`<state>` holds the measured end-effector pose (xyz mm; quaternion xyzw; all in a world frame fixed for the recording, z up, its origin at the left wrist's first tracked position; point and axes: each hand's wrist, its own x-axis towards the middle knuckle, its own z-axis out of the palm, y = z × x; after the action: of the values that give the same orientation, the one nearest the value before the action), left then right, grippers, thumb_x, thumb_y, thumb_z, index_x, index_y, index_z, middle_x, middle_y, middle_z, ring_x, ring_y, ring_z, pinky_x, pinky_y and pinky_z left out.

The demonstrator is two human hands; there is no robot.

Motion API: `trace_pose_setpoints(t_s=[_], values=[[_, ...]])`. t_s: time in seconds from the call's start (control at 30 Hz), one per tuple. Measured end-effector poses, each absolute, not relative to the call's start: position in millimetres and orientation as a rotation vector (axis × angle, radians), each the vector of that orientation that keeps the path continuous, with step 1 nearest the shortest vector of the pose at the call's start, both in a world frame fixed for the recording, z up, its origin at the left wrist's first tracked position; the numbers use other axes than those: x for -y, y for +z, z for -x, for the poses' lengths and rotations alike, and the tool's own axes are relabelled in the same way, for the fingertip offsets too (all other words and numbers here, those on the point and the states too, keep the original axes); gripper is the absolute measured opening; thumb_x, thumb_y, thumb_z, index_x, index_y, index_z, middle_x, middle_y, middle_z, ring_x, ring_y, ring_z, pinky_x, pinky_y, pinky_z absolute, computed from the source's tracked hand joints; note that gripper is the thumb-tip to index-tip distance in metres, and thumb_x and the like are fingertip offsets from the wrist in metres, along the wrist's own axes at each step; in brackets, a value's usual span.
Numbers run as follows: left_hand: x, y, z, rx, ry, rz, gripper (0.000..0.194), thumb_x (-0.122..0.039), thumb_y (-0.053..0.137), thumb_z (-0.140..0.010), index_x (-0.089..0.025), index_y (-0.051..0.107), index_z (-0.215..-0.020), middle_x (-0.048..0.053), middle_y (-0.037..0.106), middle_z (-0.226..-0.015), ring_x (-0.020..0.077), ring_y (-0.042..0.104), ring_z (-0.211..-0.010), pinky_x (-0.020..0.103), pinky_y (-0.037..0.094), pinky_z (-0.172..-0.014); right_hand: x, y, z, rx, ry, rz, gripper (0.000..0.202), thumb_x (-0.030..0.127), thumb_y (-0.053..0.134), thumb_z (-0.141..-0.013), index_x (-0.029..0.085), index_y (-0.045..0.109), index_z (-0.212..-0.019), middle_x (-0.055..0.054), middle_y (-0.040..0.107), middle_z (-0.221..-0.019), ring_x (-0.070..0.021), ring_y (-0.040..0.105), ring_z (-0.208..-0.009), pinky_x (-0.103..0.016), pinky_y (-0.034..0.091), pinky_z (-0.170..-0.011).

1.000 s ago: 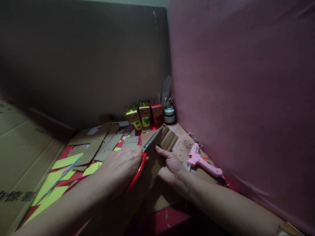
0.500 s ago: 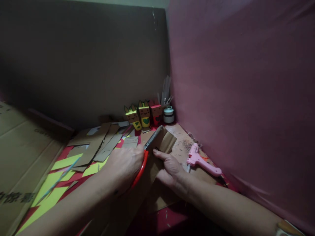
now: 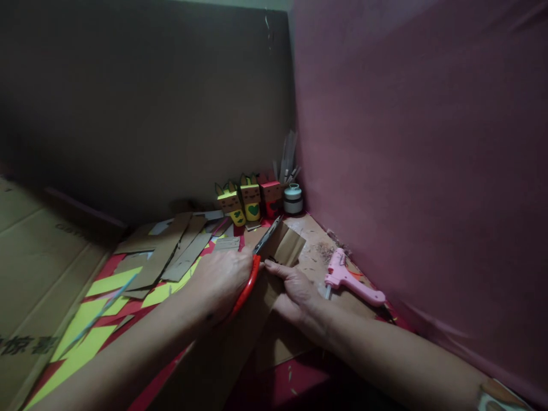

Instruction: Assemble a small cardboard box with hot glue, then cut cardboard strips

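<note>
My left hand (image 3: 225,282) is wrapped round the red handles of a pair of scissors (image 3: 252,282). Their metal blades point up and away from me, along the left side of a brown cardboard piece (image 3: 286,246). My right hand (image 3: 296,291) grips that cardboard from the right, thumb on top near the scissors' pivot. The cardboard stretches down toward me as a long strip between my arms, and its lower part lies in shadow. The blades look nearly closed, and how far they reach into the card is partly hidden.
A pink glue gun (image 3: 349,279) lies to the right by the pink wall. Cardboard offcuts (image 3: 160,260) and yellow paper (image 3: 88,319) cover the left. At the back stand several box-headed figures (image 3: 252,205) and a pale green jar (image 3: 293,200). A large carton (image 3: 34,268) borders the left.
The scissors' blades have come closer together and swung slightly, with my left hand a little further right and up. The cardboard piece has shifted slightly; my right hand has barely moved.
</note>
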<state>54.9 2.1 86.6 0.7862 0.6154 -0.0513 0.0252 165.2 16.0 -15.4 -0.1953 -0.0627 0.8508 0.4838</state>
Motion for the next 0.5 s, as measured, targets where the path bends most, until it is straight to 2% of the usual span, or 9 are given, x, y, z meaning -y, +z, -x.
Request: trace_pose_setpoints(t_s=[0.17,0.3,0.43,0.5], values=[[-5,76,-45,-1.902,-0.09,-2.398,0.03,-0.039,0.034,-0.092,-0.021,0.057,-0.088,0.011,0.068,-0.08,0.0267,0.065,-0.074,0.034,0.042,-0.064,-16,-13,-164,0.121,2.064,0.52,0.011,0.005,0.062,-0.073,0.013,0.068,-0.07,-0.004,0.072,-0.06,-0.0145,0.064,-0.054,-0.033,0.055,-0.078],[-12,64,-35,-1.839,0.079,-2.348,0.025,-0.042,0.038,-0.089,-0.023,0.054,-0.086,0.007,0.066,-0.079,0.0244,0.062,-0.073,0.033,0.041,-0.066,-18,-12,-163,0.11,2.071,0.518,0.01,0.005,0.062,-0.073,0.011,0.068,-0.068,-0.005,0.071,-0.059,-0.014,0.063,-0.053,-0.033,0.055,-0.08],[-21,60,-19,-1.866,0.336,-2.134,0.03,-0.053,0.044,-0.082,-0.024,0.051,-0.079,0.005,0.064,-0.074,0.026,0.062,-0.075,0.034,0.045,-0.069,-21,-12,-165,0.124,2.07,0.513,0.008,0.008,0.065,-0.073,0.009,0.071,-0.078,-0.008,0.072,-0.064,-0.0192,0.068,-0.067,-0.036,0.054,-0.082],[-22,62,-11,-1.884,0.467,-1.939,0.038,-0.059,0.039,-0.081,-0.024,0.05,-0.078,0.005,0.064,-0.07,0.0253,0.064,-0.073,0.034,0.047,-0.068,-21,-11,-168,0.128,2.062,0.527,0.01,0.009,0.065,-0.074,0.008,0.072,-0.081,-0.009,0.072,-0.064,-0.0218,0.069,-0.073,-0.039,0.053,-0.083]])
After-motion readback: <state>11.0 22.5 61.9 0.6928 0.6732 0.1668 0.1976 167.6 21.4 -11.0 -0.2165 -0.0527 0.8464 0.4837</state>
